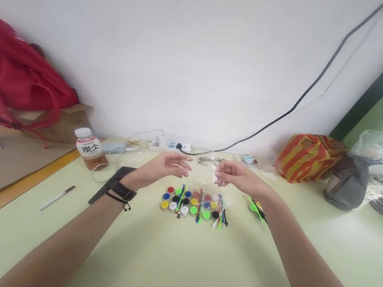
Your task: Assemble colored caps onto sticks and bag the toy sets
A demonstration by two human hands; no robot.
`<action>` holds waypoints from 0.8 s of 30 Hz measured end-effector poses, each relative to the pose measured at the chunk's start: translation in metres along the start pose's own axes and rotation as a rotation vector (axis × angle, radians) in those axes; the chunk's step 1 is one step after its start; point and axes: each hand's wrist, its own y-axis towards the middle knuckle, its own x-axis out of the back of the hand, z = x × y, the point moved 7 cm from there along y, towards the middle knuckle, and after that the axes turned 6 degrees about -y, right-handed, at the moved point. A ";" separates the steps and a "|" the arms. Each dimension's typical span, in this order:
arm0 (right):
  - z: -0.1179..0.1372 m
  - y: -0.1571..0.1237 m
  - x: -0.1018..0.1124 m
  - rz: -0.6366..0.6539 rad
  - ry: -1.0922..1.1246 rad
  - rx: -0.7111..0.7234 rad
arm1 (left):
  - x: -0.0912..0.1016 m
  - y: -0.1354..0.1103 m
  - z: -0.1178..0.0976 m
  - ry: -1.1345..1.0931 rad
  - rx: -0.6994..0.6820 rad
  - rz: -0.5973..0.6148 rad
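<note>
Both my hands are raised above a pale green table (173, 265). My left hand (168, 165), with a black watch on its wrist, has its fingers stretched out toward the right and nothing visible in them. My right hand (232, 173) is curled, pinching a small pink thing (220, 180) with a bit of clear plastic. Below the hands lie rows of small coloured spools (190, 202) in blue, yellow, green, red, black and white, with several thin coloured sticks (220, 217) among them. A green spool with a stick (256, 209) lies next to my right forearm.
A drink bottle (90, 148) and a dark flat tablet (109, 183) sit left of the hands, with a white pen (57, 198) nearer the table edge. A power strip (171, 146) lies by the wall. Striped bag (306, 157) and grey bag (350, 179) stand right; red backpack (10, 75) left.
</note>
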 end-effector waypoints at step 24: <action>0.000 -0.007 0.009 0.058 -0.074 0.005 | 0.000 -0.001 0.009 -0.172 0.044 -0.012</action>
